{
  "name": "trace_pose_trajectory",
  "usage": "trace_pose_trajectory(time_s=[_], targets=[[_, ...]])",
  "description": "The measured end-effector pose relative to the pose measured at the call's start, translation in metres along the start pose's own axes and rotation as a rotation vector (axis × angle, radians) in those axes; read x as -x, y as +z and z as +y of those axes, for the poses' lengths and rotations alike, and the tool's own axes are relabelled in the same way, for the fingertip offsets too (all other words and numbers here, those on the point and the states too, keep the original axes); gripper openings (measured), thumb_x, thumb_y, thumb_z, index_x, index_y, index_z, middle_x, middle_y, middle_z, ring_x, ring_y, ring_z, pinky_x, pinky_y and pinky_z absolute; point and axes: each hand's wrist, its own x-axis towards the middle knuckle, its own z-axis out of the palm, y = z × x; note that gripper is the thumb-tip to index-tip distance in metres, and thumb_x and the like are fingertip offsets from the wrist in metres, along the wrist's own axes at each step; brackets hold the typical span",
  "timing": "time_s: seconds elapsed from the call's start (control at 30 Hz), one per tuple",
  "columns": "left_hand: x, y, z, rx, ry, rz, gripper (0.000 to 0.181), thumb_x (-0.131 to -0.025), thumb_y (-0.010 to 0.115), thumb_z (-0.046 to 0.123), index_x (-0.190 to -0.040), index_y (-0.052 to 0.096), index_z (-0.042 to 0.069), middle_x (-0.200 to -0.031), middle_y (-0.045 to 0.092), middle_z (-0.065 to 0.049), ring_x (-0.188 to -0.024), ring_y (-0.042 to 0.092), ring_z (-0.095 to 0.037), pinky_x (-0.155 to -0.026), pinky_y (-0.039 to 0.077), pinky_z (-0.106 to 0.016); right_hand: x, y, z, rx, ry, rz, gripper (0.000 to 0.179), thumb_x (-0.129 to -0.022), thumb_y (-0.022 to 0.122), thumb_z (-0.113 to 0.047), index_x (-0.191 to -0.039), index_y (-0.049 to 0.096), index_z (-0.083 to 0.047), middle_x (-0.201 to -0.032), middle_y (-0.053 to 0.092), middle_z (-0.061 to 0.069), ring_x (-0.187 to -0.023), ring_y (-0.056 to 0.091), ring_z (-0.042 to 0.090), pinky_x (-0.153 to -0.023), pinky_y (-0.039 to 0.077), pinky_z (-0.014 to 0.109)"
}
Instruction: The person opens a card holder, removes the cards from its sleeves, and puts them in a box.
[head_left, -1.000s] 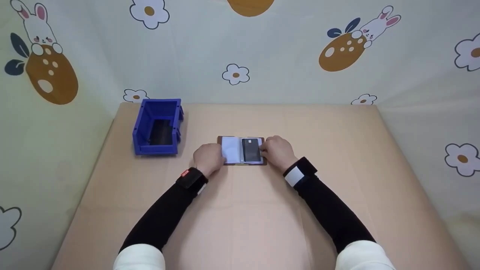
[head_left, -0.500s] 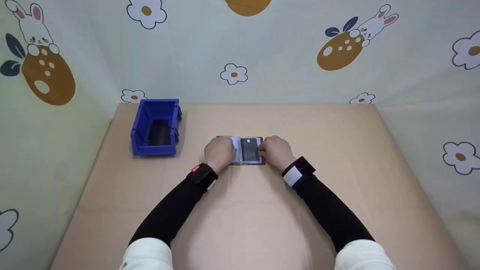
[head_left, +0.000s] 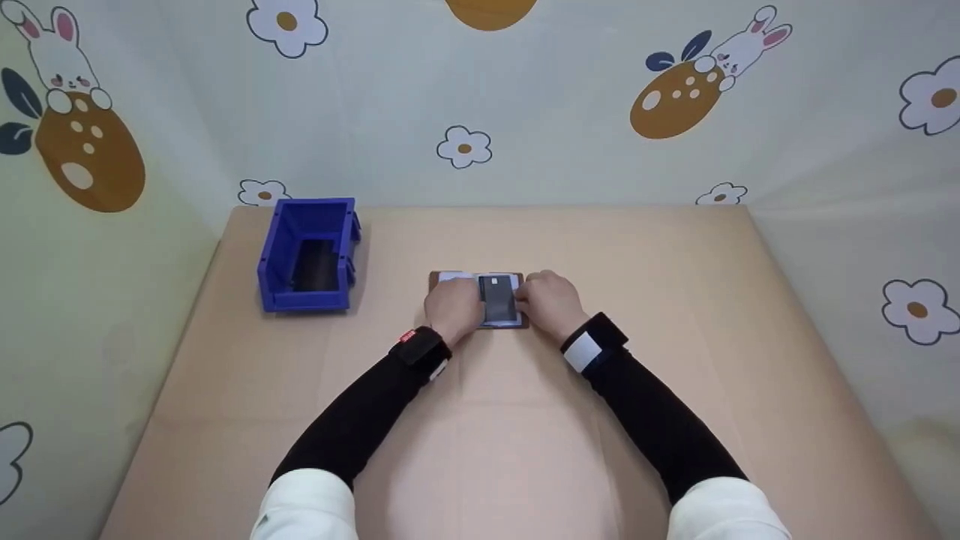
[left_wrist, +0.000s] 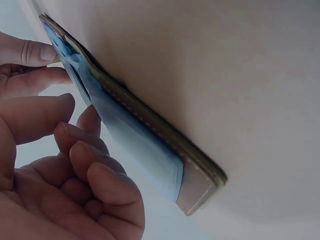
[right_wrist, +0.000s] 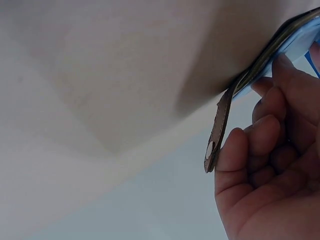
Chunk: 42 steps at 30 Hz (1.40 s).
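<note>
A brown card holder (head_left: 434,280) lies opened flat on the table, with clear sleeves (left_wrist: 135,135) inside. On its right half a dark grey card (head_left: 498,301) shows a small light chip near the top. My left hand (head_left: 453,309) covers most of the left half, its fingertips right at the card's left edge. In the left wrist view its fingers are loosely curled, with thumb and index finger apart beside the sleeves. My right hand (head_left: 553,301) pinches the right edge of the holder; a strap with a snap (right_wrist: 217,132) hangs by its curled fingers.
A blue plastic bin (head_left: 306,259) with a dark bottom stands at the table's back left. Behind the tan table (head_left: 637,247) hang pale curtains (head_left: 555,105) printed with flowers and rabbits.
My left hand has moved right, from the holder's left edge across the left half to the card. The right hand keeps its place at the right edge. The view has shifted slightly.
</note>
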Motion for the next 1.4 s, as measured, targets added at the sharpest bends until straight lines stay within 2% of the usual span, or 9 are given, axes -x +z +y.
trace_pose_trajectory(time_s=[0.23, 0.63, 0.87, 1.1, 1.4], targets=[[-0.0024, 0.0004, 0.001, 0.011, -0.047, -0.03, 0.013, -0.089, 0.06, 0.013, -0.086, 0.07, 0.003, -0.092, 0.07, -0.015, -0.086, 0.067, -0.031, -0.068, 0.055, -0.047, 0.0002, 0.0001, -0.0002, -0.003, -0.004, 0.007, 0.005, -0.084, 0.077, -0.015, -0.087, 0.08, -0.011, -0.082, 0.066, 0.007, -0.081, 0.062, 0.029, -0.072, 0.05, 0.044], [-0.0054, -0.0002, -0.002, 0.116, -0.097, -0.069, 0.017, -0.088, 0.064, 0.019, -0.085, 0.069, 0.003, -0.095, 0.07, -0.014, -0.085, 0.066, -0.03, -0.07, 0.053, -0.046, 0.0007, 0.0001, -0.0003, 0.018, -0.019, 0.019, 0.004, -0.083, 0.077, -0.014, -0.085, 0.079, -0.011, -0.081, 0.066, 0.008, -0.081, 0.062, 0.03, -0.071, 0.05, 0.045], [-0.0063, -0.0002, -0.0022, 0.14, -0.138, -0.102, 0.027, -0.091, 0.065, 0.028, -0.096, 0.071, 0.002, -0.103, 0.07, -0.014, -0.091, 0.066, -0.03, -0.074, 0.053, -0.046, 0.0007, 0.0005, -0.0012, 0.009, -0.007, 0.016, 0.006, -0.083, 0.078, -0.014, -0.088, 0.08, -0.011, -0.083, 0.067, 0.008, -0.081, 0.062, 0.03, -0.072, 0.05, 0.045], [-0.0052, -0.0011, -0.0021, 0.135, -0.132, -0.113, 0.03, -0.092, 0.065, 0.029, -0.101, 0.071, 0.001, -0.106, 0.07, -0.014, -0.094, 0.066, -0.03, -0.077, 0.053, -0.045, 0.0011, 0.0001, -0.0016, 0.007, -0.013, 0.015, 0.006, -0.083, 0.078, -0.015, -0.087, 0.08, -0.011, -0.081, 0.067, 0.008, -0.079, 0.062, 0.03, -0.071, 0.05, 0.044], [-0.0043, -0.0052, -0.0083, 0.169, -0.129, -0.126, 0.027, -0.093, 0.065, 0.029, -0.095, 0.072, 0.003, -0.101, 0.07, -0.011, -0.081, 0.063, -0.026, -0.07, 0.052, -0.042, 0.0008, 0.0005, -0.0001, 0.025, -0.007, -0.004, 0.01, -0.085, 0.077, -0.016, -0.093, 0.08, -0.012, -0.087, 0.07, 0.008, -0.081, 0.062, 0.029, -0.073, 0.051, 0.043]])
